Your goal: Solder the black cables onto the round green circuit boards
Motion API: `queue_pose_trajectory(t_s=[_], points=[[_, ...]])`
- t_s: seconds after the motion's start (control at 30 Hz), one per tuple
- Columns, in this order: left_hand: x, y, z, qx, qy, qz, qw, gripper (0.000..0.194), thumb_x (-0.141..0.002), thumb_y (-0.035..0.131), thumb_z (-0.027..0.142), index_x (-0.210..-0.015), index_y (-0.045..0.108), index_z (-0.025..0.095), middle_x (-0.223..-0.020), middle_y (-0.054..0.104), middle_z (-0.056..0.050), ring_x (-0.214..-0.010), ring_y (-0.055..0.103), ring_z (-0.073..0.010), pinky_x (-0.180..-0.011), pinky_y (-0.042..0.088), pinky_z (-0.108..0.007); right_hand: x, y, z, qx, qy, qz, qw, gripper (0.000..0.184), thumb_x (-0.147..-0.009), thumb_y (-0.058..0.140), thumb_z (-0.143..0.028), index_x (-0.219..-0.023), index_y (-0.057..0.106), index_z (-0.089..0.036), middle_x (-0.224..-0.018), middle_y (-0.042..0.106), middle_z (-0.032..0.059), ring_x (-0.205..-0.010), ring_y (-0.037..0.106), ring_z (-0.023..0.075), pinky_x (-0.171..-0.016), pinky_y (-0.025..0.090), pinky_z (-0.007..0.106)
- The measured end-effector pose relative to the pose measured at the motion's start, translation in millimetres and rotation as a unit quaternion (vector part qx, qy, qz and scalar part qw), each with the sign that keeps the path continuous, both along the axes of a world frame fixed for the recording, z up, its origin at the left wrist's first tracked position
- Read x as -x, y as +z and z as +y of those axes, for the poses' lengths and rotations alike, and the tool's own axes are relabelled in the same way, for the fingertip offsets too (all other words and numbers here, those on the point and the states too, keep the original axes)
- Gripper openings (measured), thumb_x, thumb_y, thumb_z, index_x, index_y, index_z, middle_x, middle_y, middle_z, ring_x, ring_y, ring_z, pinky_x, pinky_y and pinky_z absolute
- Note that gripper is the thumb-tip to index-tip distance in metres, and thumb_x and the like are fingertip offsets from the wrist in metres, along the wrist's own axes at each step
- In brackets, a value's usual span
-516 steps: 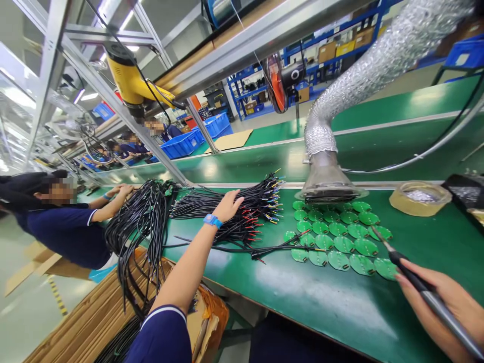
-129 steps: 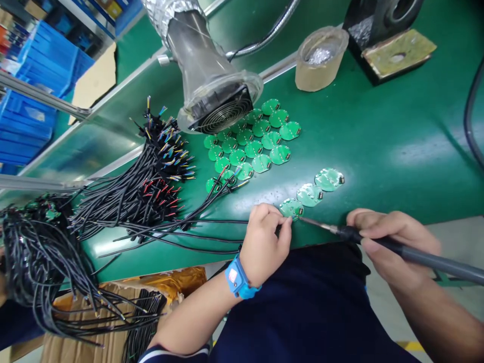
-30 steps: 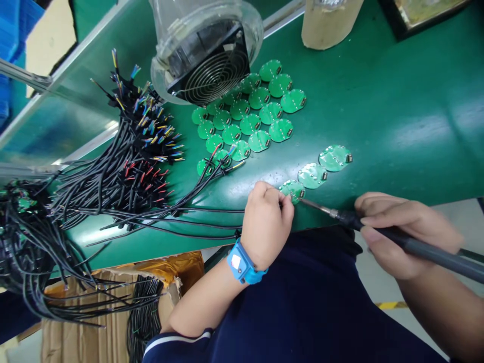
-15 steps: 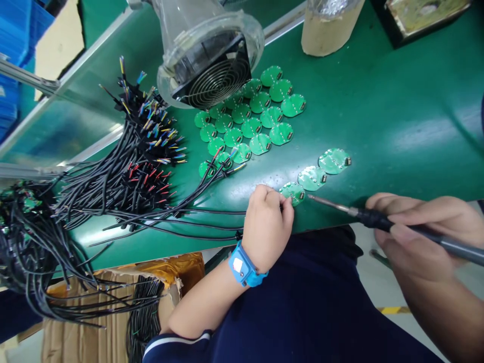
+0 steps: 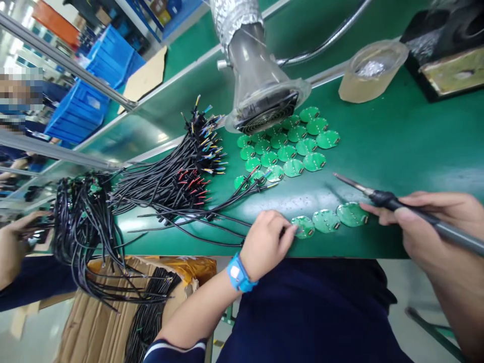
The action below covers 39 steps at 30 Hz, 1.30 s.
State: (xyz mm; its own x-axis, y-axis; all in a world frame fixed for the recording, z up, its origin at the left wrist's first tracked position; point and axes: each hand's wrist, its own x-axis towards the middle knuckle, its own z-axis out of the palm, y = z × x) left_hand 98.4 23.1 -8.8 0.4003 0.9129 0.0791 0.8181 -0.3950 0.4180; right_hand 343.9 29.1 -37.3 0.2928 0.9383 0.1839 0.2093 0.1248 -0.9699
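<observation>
My left hand [image 5: 266, 244], a blue wrist strap [image 5: 237, 273] on its wrist, is closed in a pinch at the end of a black cable, right beside the leftmost of three round green circuit boards [image 5: 303, 226] near the table's front edge. My right hand [image 5: 434, 227] grips a soldering iron [image 5: 381, 198], its tip lifted above the table and pointing left, clear of the boards. A cluster of several more green boards [image 5: 289, 146] lies farther back.
A fume extractor hood [image 5: 264, 96] on a foil duct hangs over the board cluster. Bundles of black cables with coloured ends [image 5: 177, 176] spread left. A tape roll [image 5: 372, 70] and an iron stand [image 5: 446, 50] sit at the back right. Another person's hand [image 5: 11, 242] is at the far left.
The soldering iron's tip has lifted off the leftmost board and drawn back to the right. My left hand stays pinched beside that board. The view has tilted up.
</observation>
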Motion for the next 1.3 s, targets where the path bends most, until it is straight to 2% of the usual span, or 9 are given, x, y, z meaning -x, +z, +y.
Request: queue_pose_trajectory(t_s=[0.17, 0.27, 0.37, 0.47, 0.57, 0.67, 0.77, 0.9, 1.3], points=[[23.0, 10.6, 57.9, -0.111, 0.106, 0.056, 0.987, 0.018, -0.087, 0.052, 0.029, -0.093, 0.065, 0.018, -0.087, 0.061, -0.006, -0.087, 0.053, -0.0192, -0.082, 0.041, -0.035, 3.2, -10.0, -3.7, -0.032, 0.004, 0.038, 0.999, 0.020, -0.069, 0.066, -0.023, -0.085, 0.053, -0.020, -0.061, 0.061, 0.0002, -0.066, 0.068, 0.0213, -0.059, 0.057, 0.033], [24.5, 6.3, 93.2, -0.095, 0.108, 0.129, 0.981, 0.014, -0.080, 0.061, 0.030, -0.084, 0.069, 0.019, -0.083, 0.061, -0.007, -0.086, 0.054, -0.0219, -0.081, 0.041, -0.038, 1.5, -14.8, -5.5, -0.021, -0.002, 0.036, 0.999, 0.021, -0.069, 0.067, -0.026, -0.084, 0.054, -0.020, -0.066, 0.061, 0.0005, -0.065, 0.067, 0.0208, -0.064, 0.057, 0.038], [22.8, 6.9, 107.4, -0.047, 0.101, 0.134, 0.985, 0.011, -0.077, 0.065, 0.027, -0.073, 0.069, 0.018, -0.078, 0.061, -0.007, -0.083, 0.055, -0.0217, -0.081, 0.042, -0.038, -1.1, -17.5, -9.7, -0.020, -0.010, 0.021, 1.000, 0.021, -0.067, 0.067, -0.026, -0.085, 0.056, -0.021, -0.075, 0.062, 0.0019, -0.057, 0.062, 0.0165, -0.062, 0.056, 0.039], [19.2, 16.9, 95.2, -0.056, 0.112, 0.019, 0.992, 0.009, -0.078, 0.064, 0.025, -0.073, 0.067, 0.018, -0.075, 0.061, -0.004, -0.078, 0.056, -0.0173, -0.074, 0.045, -0.032, -5.2, -18.3, -18.1, -0.054, -0.013, 0.014, 0.998, 0.022, -0.065, 0.067, -0.020, -0.086, 0.059, -0.021, -0.077, 0.062, 0.0036, -0.058, 0.061, 0.0162, -0.055, 0.053, 0.035], [7.6, 27.7, 61.0, -0.075, 0.107, -0.099, 0.986, 0.009, -0.081, 0.061, 0.026, -0.076, 0.064, 0.019, -0.077, 0.060, -0.001, -0.076, 0.055, -0.0136, -0.069, 0.045, -0.027, -9.3, -15.7, -31.4, -0.110, 0.024, 0.036, 0.993, 0.026, -0.062, 0.065, -0.009, -0.084, 0.060, -0.022, -0.072, 0.061, 0.0026, -0.066, 0.062, 0.0193, -0.065, 0.056, 0.042], [-14.0, 27.0, 21.7, -0.022, 0.046, -0.126, 0.991, 0.008, -0.084, 0.057, 0.022, -0.079, 0.062, 0.019, -0.080, 0.055, -0.002, -0.078, 0.054, -0.0127, -0.072, 0.045, -0.027, -11.0, -9.7, -47.5, -0.140, 0.091, 0.048, 0.985, 0.034, -0.061, 0.060, -0.001, -0.087, 0.060, -0.023, -0.067, 0.059, -0.0004, -0.064, 0.061, 0.0190, -0.075, 0.056, 0.051], [-35.5, 15.3, -2.3, 0.052, 0.007, -0.103, 0.993, 0.011, -0.087, 0.051, 0.020, -0.080, 0.060, 0.018, -0.082, 0.051, -0.004, -0.080, 0.051, -0.0142, -0.074, 0.046, -0.029, -9.8, -4.2, -59.7, -0.133, 0.131, 0.002, 0.983, 0.035, -0.060, 0.058, 0.000, -0.087, 0.058, -0.023, -0.060, 0.055, -0.0042, -0.052, 0.056, 0.0148, -0.070, 0.057, 0.052], [-48.2, 2.6, -6.0, 0.082, -0.004, -0.072, 0.994, 0.014, -0.087, 0.048, 0.019, -0.076, 0.057, 0.016, -0.084, 0.050, -0.006, -0.081, 0.049, -0.0159, -0.076, 0.046, -0.032, -5.9, -2.0, -63.8, -0.147, 0.180, -0.060, 0.971, 0.035, -0.060, 0.058, -0.001, -0.088, 0.057, -0.022, -0.051, 0.048, -0.0079, -0.042, 0.045, 0.0102, -0.063, 0.057, 0.046], [-49.2, -5.4, -5.0, 0.051, -0.009, -0.064, 0.997, 0.012, -0.088, 0.047, 0.019, -0.079, 0.053, 0.015, -0.083, 0.050, -0.006, -0.081, 0.049, -0.0171, -0.076, 0.047, -0.034, 4.3, -0.5, -54.5, -0.145, 0.177, -0.062, 0.972, 0.031, -0.062, 0.055, -0.004, -0.086, 0.056, -0.023, -0.049, 0.041, -0.0075, -0.042, 0.040, 0.0102, -0.048, 0.048, 0.034]])
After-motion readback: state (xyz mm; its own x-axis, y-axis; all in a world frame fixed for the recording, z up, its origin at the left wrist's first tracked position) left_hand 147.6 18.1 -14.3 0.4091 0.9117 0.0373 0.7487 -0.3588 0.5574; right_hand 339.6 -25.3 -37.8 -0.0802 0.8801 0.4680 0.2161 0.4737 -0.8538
